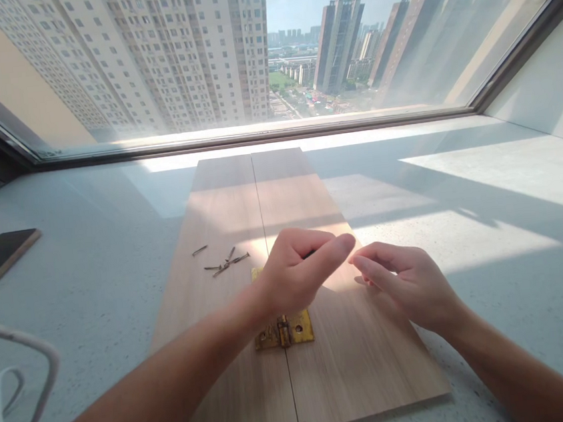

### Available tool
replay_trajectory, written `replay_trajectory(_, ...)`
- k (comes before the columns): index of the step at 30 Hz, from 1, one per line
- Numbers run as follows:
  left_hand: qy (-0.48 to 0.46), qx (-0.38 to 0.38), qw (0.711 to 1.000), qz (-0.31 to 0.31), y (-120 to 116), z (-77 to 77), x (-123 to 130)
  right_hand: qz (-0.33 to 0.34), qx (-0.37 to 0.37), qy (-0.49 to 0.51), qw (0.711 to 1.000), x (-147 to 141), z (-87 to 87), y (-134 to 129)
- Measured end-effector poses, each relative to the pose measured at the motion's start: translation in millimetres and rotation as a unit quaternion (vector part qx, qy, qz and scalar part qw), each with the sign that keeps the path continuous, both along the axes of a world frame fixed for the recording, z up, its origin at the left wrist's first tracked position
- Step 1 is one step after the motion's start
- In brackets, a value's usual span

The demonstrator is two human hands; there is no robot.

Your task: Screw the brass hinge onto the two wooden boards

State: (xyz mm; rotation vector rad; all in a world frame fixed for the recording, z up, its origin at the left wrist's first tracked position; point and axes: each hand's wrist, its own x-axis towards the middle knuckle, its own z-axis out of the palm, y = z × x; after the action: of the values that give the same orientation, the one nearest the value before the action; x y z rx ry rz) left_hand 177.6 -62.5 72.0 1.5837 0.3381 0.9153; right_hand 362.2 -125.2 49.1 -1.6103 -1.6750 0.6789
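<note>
My left hand [300, 269] is closed in a fist above a brass-coloured hinge [301, 326], hiding much of it. A bit of something dark shows inside the fist; its kind is hidden. To the right, over the right-hand board [357, 357], my right hand [404, 278] has thumb and forefinger pinched together. Whatever they may hold is too small to make out. The hinge lies across the seam between that board and the left-hand board [230, 391]. Several loose screws or nails [227, 265] lie on the left-hand board, left of my left hand.
Both boards lie side by side on a pale speckled sill [513, 307]. A phone-like dark slab [0, 264] rests at the left, with a white cable [50, 363] in front of it. A window frame [254, 139] borders the far edge.
</note>
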Motion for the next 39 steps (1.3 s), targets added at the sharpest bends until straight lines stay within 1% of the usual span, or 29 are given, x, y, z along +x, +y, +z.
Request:
replay_trajectory(1, 0.025, 0.012, 0.999, -0.038, 2.2, 3.1, -1.1, 0.002, 0.002, 0.002, 1.000, 0.4, -0.1, -0.2)
replay_trajectory(3, 0.065, 0.027, 0.994, -0.079, 6.2, 8.0, -2.9, 0.003, 0.002, 0.006, 1.000, 1.2, -0.2, -0.5)
replay_trajectory(4, 0.077, 0.027, 0.993, -0.083, 7.8, 9.4, -3.6, 0.002, 0.000, 0.007, 1.000, 1.5, -0.3, -0.7)
replay_trajectory(6, 0.077, 0.019, 0.995, -0.067, 9.2, 10.1, -4.4, -0.003, -0.004, 0.008, 1.000, 1.8, -0.5, -0.9)
replay_trajectory(8, 0.063, 0.011, 0.997, -0.033, 7.8, 9.0, -4.6, -0.006, -0.006, 0.005, 1.000, 1.9, -0.7, -0.8)
replay_trajectory(9, 0.054, 0.006, 0.999, -0.006, 6.1, 8.2, -4.6, -0.007, -0.005, 0.003, 1.000, 1.9, -0.8, -0.7)
replay_trajectory(11, 0.041, 0.001, 0.996, 0.074, 1.3, 6.4, -4.1, -0.007, -0.002, 0.002, 1.000, 2.4, -0.9, -0.6)
replay_trajectory(14, 0.023, 0.006, 0.979, 0.201, -6.0, 2.0, -2.4, -0.007, 0.000, 0.001, 1.000, 3.4, -1.2, -0.6)
replay_trajectory(15, 0.009, 0.008, 0.975, 0.224, -7.8, -0.2, -1.6, -0.008, 0.001, -0.002, 1.000, 3.5, -1.2, -0.7)
replay_trajectory(16, -0.010, 0.011, 0.973, 0.230, -9.2, -2.7, -0.6, -0.009, 0.003, -0.004, 1.000, 3.4, -1.1, -0.8)
replay_trajectory(18, -0.055, 0.019, 0.976, 0.208, -10.7, -7.1, 1.5, -0.006, 0.003, -0.008, 1.000, 2.5, -0.6, -0.8)
replay_trajectory(19, -0.071, 0.028, 0.980, 0.185, -10.6, -8.5, 2.5, -0.003, 0.004, -0.009, 1.000, 1.8, -0.2, -0.8)
replay_trajectory(20, -0.077, 0.039, 0.984, 0.156, -9.9, -8.9, 3.2, 0.001, 0.005, -0.009, 1.000, 1.1, 0.2, -0.7)
replay_trajectory(22, -0.059, 0.047, 0.994, 0.076, -6.3, -6.6, 3.6, 0.010, 0.008, -0.011, 1.000, -0.1, 0.8, -0.5)
replay_trajectory(24, -0.033, 0.024, 0.999, -0.011, 0.8, -1.6, 2.7, 0.013, 0.007, -0.013, 1.000, -0.6, 0.9, -0.4)
replay_trajectory(26, -0.016, -0.020, 0.997, -0.078, 10.1, 3.4, 1.2, 0.012, 0.000, -0.014, 1.000, -0.1, 0.3, -0.4)
replay_trajectory(28, -0.003, -0.061, 0.992, -0.114, 19.0, 6.2, 0.2, 0.006, -0.005, -0.013, 1.000, 1.1, -0.7, -0.4)
replay_trajectory(29, -0.002, -0.078, 0.990, -0.117, 22.2, 6.6, -0.1, 0.004, -0.007, -0.012, 1.000, 1.7, -1.2, -0.3)
replay_trajectory(31, -0.013, -0.095, 0.991, -0.093, 24.6, 6.2, -1.0, 0.001, -0.007, -0.009, 1.000, 2.8, -1.9, -0.3)
replay_trajectory(33, -0.026, -0.078, 0.996, -0.033, 20.6, 5.7, -2.8, 0.004, -0.006, -0.009, 1.000, 3.3, -1.9, -0.5)
replay_trajectory(35, -0.022, -0.047, 0.997, 0.061, 11.2, 6.4, -5.5, 0.011, -0.001, -0.012, 1.000, 2.9, -1.3, -0.7)
replay_trajectory(37, -0.003, -0.033, 0.985, 0.171, -0.9, 7.5, -7.3, 0.014, 0.004, -0.019, 1.000, 1.8, -0.3, -0.9)
replay_trajectory(38, 0.003, -0.036, 0.977, 0.212, -6.8, 7.4, -7.4, 0.014, 0.006, -0.022, 1.000, 1.0, 0.1, -0.9)
replay_trajectory(39, 0.002, -0.043, 0.970, 0.238, -12.1, 6.7, -6.9, 0.015, 0.007, -0.023, 1.000, 0.3, 0.5, -0.9)
